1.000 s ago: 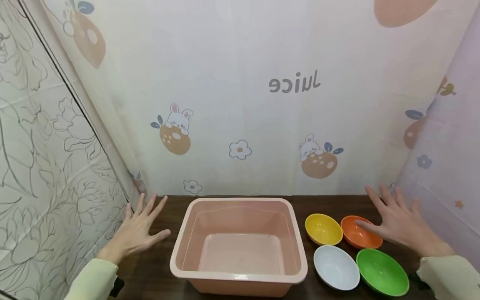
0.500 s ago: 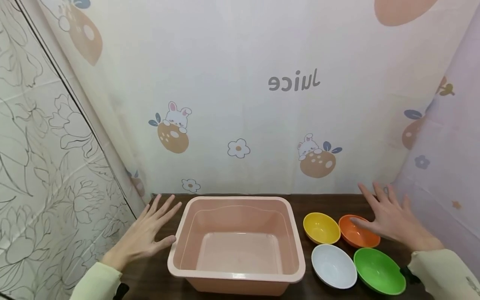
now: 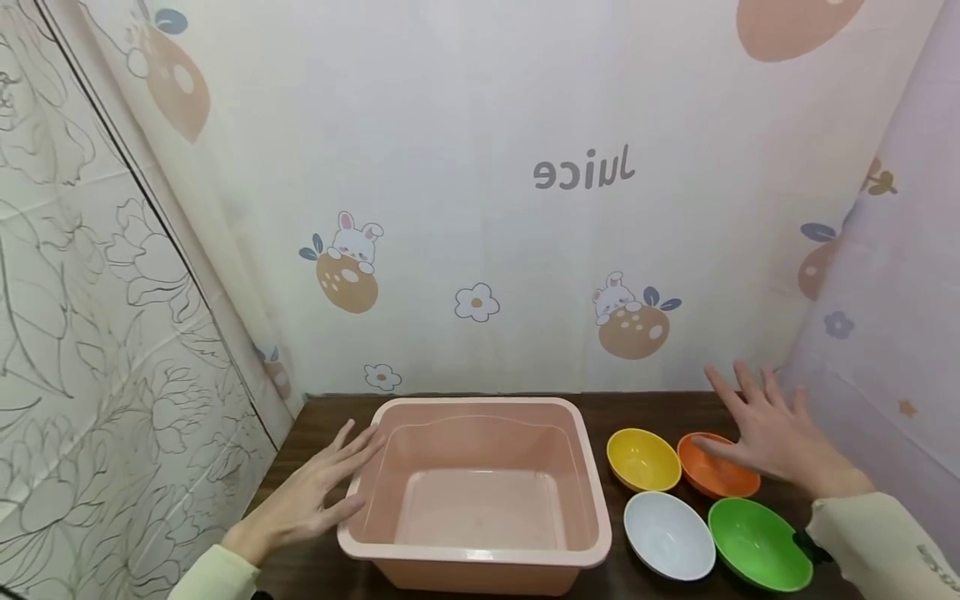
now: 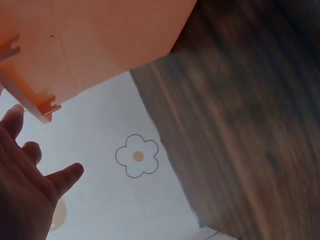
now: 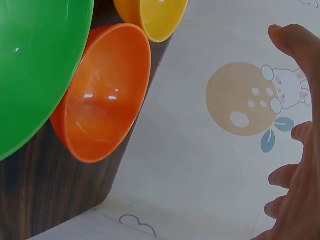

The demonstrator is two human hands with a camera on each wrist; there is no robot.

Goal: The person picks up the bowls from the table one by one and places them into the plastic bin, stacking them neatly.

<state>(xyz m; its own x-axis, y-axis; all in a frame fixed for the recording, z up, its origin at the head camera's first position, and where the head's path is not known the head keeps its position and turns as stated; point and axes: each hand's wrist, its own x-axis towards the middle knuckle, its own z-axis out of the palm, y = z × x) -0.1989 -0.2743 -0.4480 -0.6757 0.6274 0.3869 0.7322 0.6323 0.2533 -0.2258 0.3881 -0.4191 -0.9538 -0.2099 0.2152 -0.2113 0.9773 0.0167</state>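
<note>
A pink plastic basin [image 3: 480, 508] stands in the middle of the dark wooden table. My left hand [image 3: 303, 496] is over its left rim with fingers extended; whether it touches the rim I cannot tell. In the left wrist view that hand [image 4: 30, 175] shows beside the basin's outer wall [image 4: 100, 40], holding nothing. My right hand [image 3: 776, 433], fingers spread, hovers above and behind the orange bowl [image 3: 716, 475]. The right wrist view has the hand [image 5: 300, 150] at the right edge, apart from the orange bowl [image 5: 107, 95].
Right of the basin sit a yellow bowl [image 3: 643, 460], a white bowl [image 3: 669, 535] and a green bowl [image 3: 759, 543], close together with the orange one. A printed curtain [image 3: 480, 208] hangs behind the table [image 3: 330, 412], with further cloth [image 3: 135, 333] at the left.
My left hand has moved right, from beside the basin to over its left rim. The right hand has shifted slightly left. Basin and bowls stay in place.
</note>
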